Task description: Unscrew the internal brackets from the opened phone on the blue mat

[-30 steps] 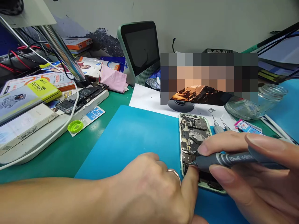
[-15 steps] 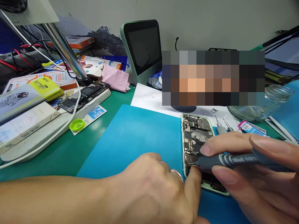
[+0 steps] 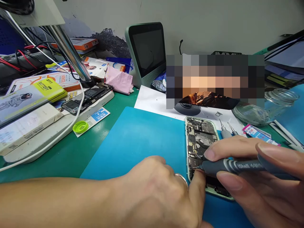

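Note:
An opened phone (image 3: 201, 141) with a pale green frame lies on a blue mat (image 3: 140, 136), its circuit boards and battery area exposed. My left hand (image 3: 161, 190), a ring on one finger, has its index finger pressed down on the phone's lower part while the other fingers curl under. In my right hand (image 3: 256, 196), a dark grey screwdriver (image 3: 220, 165) marked iShell is pinched between thumb and fingers. Its thin metal tip touches the inside of the phone near the lower left, just beside my left index fingertip. The phone's bottom corner is partly covered by my hands.
Behind the phone lie two small screwdrivers (image 3: 224, 130) on white paper (image 3: 152, 101). A glass jar (image 3: 256, 109) stands at right. To the left are a second opened phone (image 3: 90, 96), a green cap (image 3: 80, 126), boxes (image 3: 30, 98) and a lamp post (image 3: 71, 53). A smart display (image 3: 148, 50) stands behind.
The view has shifted slightly, so things appear a little further right and lower. Both hands, the screwdriver and the phone keep the same places relative to each other.

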A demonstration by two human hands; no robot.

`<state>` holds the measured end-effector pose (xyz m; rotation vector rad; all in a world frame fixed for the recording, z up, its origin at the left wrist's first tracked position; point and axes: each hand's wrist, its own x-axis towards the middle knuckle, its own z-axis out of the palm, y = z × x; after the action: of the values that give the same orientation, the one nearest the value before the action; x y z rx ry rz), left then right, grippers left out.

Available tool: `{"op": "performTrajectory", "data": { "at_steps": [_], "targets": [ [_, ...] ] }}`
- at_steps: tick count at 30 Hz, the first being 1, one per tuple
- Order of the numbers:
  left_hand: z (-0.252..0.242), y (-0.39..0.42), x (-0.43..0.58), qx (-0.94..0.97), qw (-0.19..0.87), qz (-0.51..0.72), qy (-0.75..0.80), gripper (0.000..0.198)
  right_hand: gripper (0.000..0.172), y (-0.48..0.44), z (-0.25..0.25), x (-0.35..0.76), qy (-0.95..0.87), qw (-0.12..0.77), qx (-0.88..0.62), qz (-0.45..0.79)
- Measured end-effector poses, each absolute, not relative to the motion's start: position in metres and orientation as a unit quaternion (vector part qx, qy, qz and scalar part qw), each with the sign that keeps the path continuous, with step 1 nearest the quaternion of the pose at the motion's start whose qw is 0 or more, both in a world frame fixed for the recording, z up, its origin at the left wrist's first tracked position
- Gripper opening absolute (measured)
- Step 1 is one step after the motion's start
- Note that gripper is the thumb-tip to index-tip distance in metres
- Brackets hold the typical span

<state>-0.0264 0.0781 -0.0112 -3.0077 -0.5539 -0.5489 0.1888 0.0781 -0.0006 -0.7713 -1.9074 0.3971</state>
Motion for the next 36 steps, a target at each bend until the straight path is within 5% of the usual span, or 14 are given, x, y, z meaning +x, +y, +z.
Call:
{"op": "performTrajectory", "data": {
  "at_steps": [11,17,24,36],
  "targets": [
    [-0.011,0.078,-0.027,-0.968,0.001,-0.175,-0.178,0.043,0.054,0.07,-0.012,0.187,-0.802,0.443,-0.379,0.132],
    [-0.01,0.08,-0.028,-0.972,-0.011,-0.161,-0.172,0.042,0.057,0.075,-0.009,0.186,-0.799,0.475,-0.348,0.123],
    [-0.011,0.078,-0.027,-0.971,-0.002,-0.155,-0.18,0.046,0.08,0.081,-0.001,0.189,-0.807,0.477,-0.289,0.192],
    [-0.022,0.079,-0.026,-0.974,0.029,-0.135,-0.18,0.059,0.074,0.082,0.004,0.189,-0.843,0.438,-0.247,0.19]
  ]
}}
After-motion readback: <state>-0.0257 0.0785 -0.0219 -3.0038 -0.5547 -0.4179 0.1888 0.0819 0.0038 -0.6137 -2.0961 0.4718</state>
